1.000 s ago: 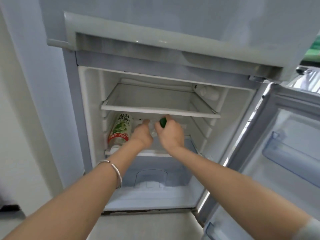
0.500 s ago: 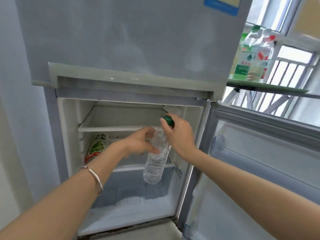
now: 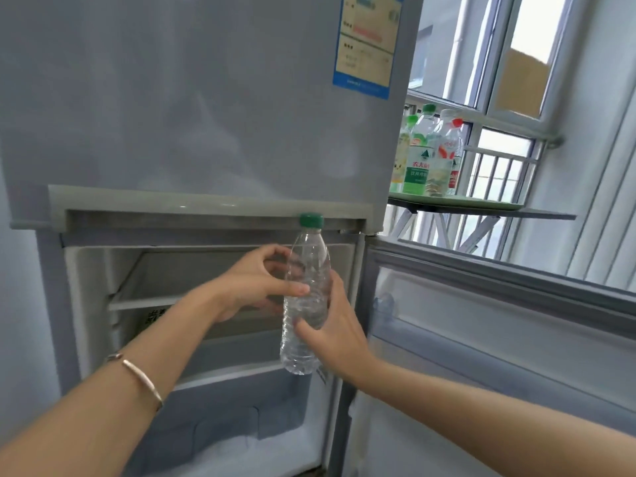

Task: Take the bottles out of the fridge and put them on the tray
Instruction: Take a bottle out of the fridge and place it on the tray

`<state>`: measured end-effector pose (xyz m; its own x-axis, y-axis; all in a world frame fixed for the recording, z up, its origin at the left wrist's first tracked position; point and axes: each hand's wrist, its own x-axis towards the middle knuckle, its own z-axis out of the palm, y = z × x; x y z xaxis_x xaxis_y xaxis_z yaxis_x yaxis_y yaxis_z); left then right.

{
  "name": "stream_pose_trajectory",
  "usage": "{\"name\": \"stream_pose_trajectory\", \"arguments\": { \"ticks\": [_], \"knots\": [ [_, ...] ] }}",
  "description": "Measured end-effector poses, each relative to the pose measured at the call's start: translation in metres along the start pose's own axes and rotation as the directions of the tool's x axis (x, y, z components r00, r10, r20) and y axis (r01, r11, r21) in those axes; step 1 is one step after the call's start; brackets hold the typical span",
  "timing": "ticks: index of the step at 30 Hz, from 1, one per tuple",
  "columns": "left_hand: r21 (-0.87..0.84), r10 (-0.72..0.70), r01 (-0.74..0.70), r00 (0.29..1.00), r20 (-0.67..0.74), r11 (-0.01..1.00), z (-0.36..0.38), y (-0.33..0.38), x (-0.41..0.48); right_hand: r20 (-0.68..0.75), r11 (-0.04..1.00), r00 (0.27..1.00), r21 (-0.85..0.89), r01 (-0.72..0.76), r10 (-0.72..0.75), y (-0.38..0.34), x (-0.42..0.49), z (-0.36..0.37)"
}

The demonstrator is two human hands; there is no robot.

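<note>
A clear water bottle [image 3: 309, 259] with a green cap stands upright in front of the open lower fridge compartment [image 3: 213, 339], held by both hands. My left hand [image 3: 254, 280] grips its upper body from the left. My right hand [image 3: 339, 333] wraps its lower half from the right. Inside the fridge, under the shelf, a second bottle [image 3: 155, 316] shows only a strip of label behind my left forearm. The green tray [image 3: 481, 202] lies on a raised table to the right of the fridge and carries several bottles [image 3: 421, 156].
The lower fridge door [image 3: 499, 356] hangs open to the right, between me and the tray's table. The closed upper door [image 3: 206, 98] bears a blue-edged sticker [image 3: 366, 46]. A barred window [image 3: 499, 98] is behind the tray. A white wire shelf [image 3: 148, 299] crosses the compartment.
The clear bottle has come out of the compartment and stands upright, higher. My right hand has shifted from the cap down to the body. The view has swung up and right.
</note>
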<state>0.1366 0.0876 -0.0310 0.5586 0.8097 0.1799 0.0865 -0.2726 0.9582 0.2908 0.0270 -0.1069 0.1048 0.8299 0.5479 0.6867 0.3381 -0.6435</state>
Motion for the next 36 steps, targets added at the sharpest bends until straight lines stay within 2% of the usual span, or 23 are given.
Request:
{"name": "stream_pose_trajectory", "arguments": {
  "ticks": [3, 7, 9, 11, 14, 16, 19, 26, 30, 36],
  "knots": [
    [0.048, 0.036, -0.038, 0.998, 0.042, 0.998, 0.008, 0.019, -0.001, -0.057, 0.997, 0.998, 0.074, -0.029, 0.033, -0.004, -0.010, -0.005],
    [0.021, 0.133, -0.134, 0.990, 0.048, 0.991, 0.016, 0.049, -0.001, -0.177, 1.000, 0.984, 0.007, 0.015, -0.013, -0.023, 0.003, -0.035],
    [0.005, 0.197, -0.197, 0.980, 0.041, 0.980, 0.021, 0.067, 0.003, -0.240, 0.998, 0.970, 0.042, 0.039, -0.027, -0.035, 0.016, -0.053],
    [-0.033, 0.228, -0.227, 0.974, 0.003, 0.973, 0.029, 0.082, 0.016, -0.331, 0.996, 0.944, 0.090, 0.026, 0.005, -0.042, 0.033, -0.074],
    [-0.105, 0.278, -0.292, 0.952, -0.126, 0.951, 0.050, 0.102, 0.039, -0.449, 0.996, 0.891, 0.092, -0.024, 0.063, -0.052, 0.058, -0.108],
    [-0.055, 0.330, -0.345, 0.925, -0.187, 0.937, 0.071, 0.117, 0.055, -0.511, 0.998, 0.857, 0.055, -0.040, 0.062, -0.056, 0.072, -0.130],
    [0.059, 0.417, -0.412, 0.897, -0.147, 0.909, 0.108, 0.143, 0.077, -0.599, 0.996, 0.795, 0.050, -0.078, 0.092, -0.056, 0.096, -0.168],
    [0.088, 0.395, -0.389, 0.916, -0.070, 0.917, 0.171, 0.173, 0.154, -0.648, 0.983, 0.759, -0.095, -0.155, 0.057, -0.016, 0.148, -0.252],
    [0.072, 0.361, -0.357, 0.931, -0.057, 0.931, 0.203, 0.186, 0.208, -0.640, 0.978, 0.762, -0.081, -0.193, 0.097, 0.026, 0.188, -0.296],
    [0.214, 0.290, -0.289, 0.957, 0.025, 0.933, 0.251, 0.194, 0.290, -0.657, 0.968, 0.740, -0.064, -0.243, 0.142, 0.098, 0.247, -0.337]
  ]
}}
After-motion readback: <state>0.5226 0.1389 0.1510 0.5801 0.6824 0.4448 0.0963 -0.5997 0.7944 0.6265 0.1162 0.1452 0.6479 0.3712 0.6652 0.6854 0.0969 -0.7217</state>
